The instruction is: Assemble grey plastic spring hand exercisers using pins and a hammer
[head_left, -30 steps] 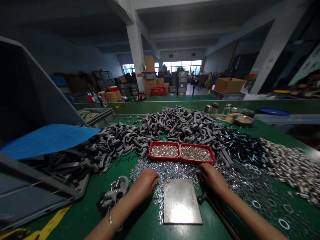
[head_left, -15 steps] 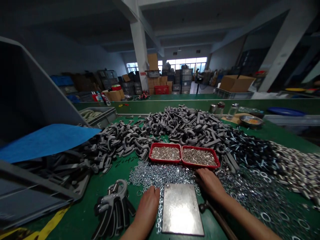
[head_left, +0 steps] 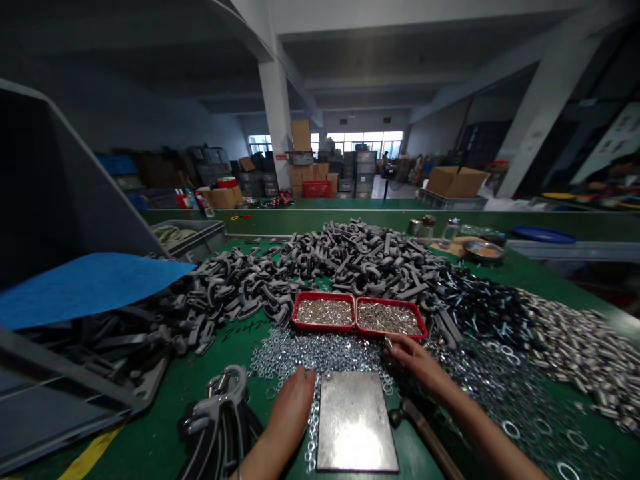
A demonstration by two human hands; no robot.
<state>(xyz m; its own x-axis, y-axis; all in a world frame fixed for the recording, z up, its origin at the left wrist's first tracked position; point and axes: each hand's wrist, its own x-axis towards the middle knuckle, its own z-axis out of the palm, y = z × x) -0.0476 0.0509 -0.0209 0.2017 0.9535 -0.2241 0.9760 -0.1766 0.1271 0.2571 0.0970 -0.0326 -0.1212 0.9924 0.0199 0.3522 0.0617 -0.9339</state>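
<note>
My left hand (head_left: 295,403) rests knuckles up at the left edge of a bare metal plate (head_left: 356,421), beside small washers; its fingertips are hidden. My right hand (head_left: 414,360) is just below the right one of two red trays (head_left: 390,334), fingers pinched on a small metal piece (head_left: 389,343). Shiny nuts and washers (head_left: 310,353) spread between the trays and the plate. The left red tray (head_left: 324,327) holds small metal parts too. A hammer (head_left: 425,433) lies under my right forearm.
Grey handle parts (head_left: 350,260) are heaped behind the trays. Assembled hand grips (head_left: 220,420) lie at front left, near a grey crate (head_left: 75,393). Black parts (head_left: 493,303) and metal cylinders (head_left: 575,340) are piled right. Jars (head_left: 451,230) stand behind.
My right hand has turned and lifted slightly, and a small metal piece now shows at its fingertips. My left hand stays beside the plate. The whole view has shifted a little.
</note>
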